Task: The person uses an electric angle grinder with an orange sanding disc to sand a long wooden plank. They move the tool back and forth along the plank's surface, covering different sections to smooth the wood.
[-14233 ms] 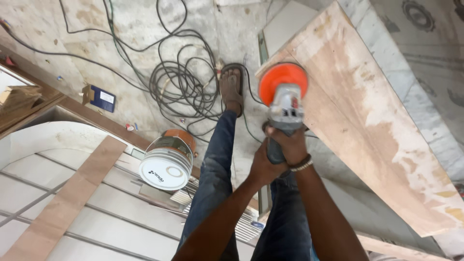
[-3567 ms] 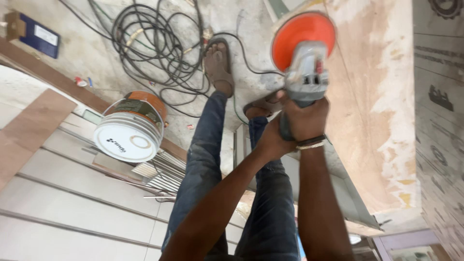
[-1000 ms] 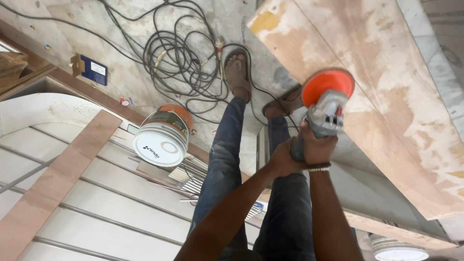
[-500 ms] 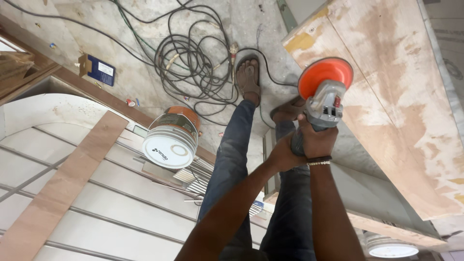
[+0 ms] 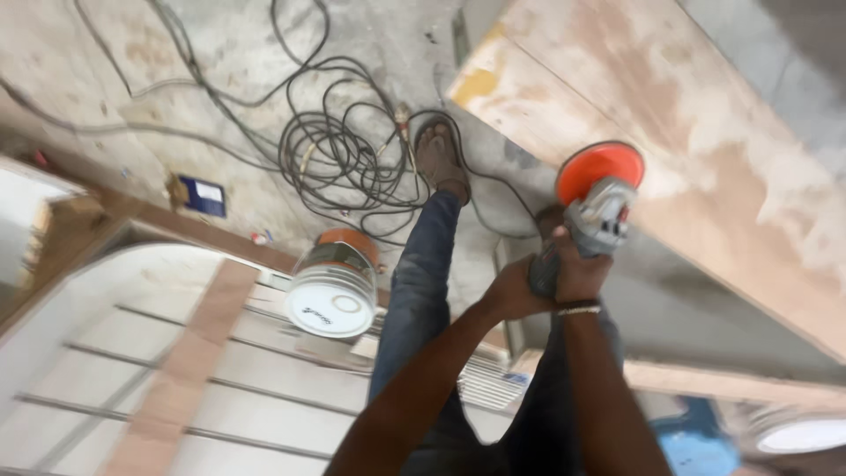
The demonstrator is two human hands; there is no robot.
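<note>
Both hands, left hand & right hand, clamped on grinder w/ orange disc on plywood; cable coil at 10 o'clock by foot – could snag, trip, jerk tool

Grey-bodied power sander with a round orange pad: I see it held in both my hands, the pad lying against the near edge of the long pale plywood board, the grey housing angled back toward me. My left hand wraps the rear of the handle; my right hand, a thin band at its wrist, closes around the body just behind the housing. The board runs diagonally across the upper right, its surface blotched with whitish and bare brown patches, a yellowish mark at its far corner.
</note>
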